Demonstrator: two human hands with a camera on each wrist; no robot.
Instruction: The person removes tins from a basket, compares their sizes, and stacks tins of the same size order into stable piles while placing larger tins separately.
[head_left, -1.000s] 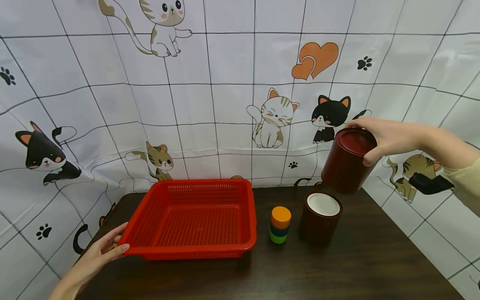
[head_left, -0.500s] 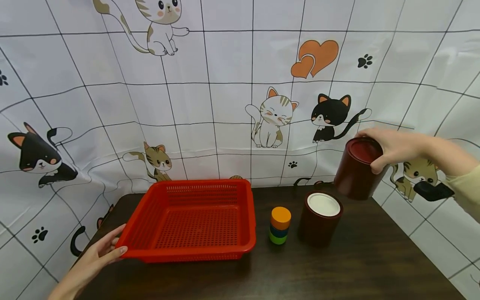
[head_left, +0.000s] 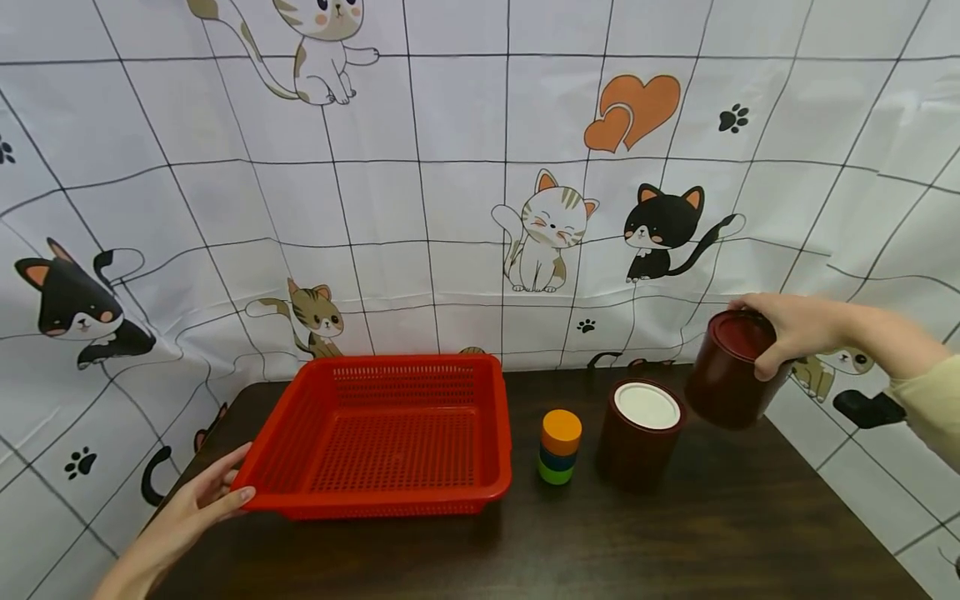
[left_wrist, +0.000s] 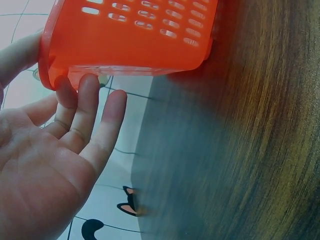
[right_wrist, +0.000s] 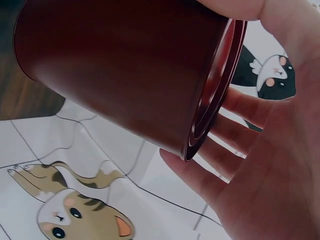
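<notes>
A red plastic basket (head_left: pixel 378 504) with perforated walls sits on the left half of the table. At its near left corner my left hand (head_left: pixel 187 517) pinches the rim; the left wrist view has the thumb above and the fingertips under the rim of the basket (left_wrist: pixel 135 50). My right hand (head_left: pixel 810 329) grips a dark red-brown canister (head_left: pixel 723 383) around its top, holding it tilted low over the far right of the table. In the right wrist view, fingers curl at the recessed top of this canister (right_wrist: pixel 115 75).
A matching dark canister (head_left: pixel 637 458) with a white top stands left of the held one. Beside it is a short stack of round pieces (head_left: pixel 561 450), orange, dark blue and green. A cat-printed white sheet (head_left: pixel 465 208) hangs behind the dark wooden table (head_left: pixel 562 550).
My right hand has carried the canister rightward and down, away from the white-topped one, toward the table. The left hand keeps its hold on the basket, which has hardly moved.
</notes>
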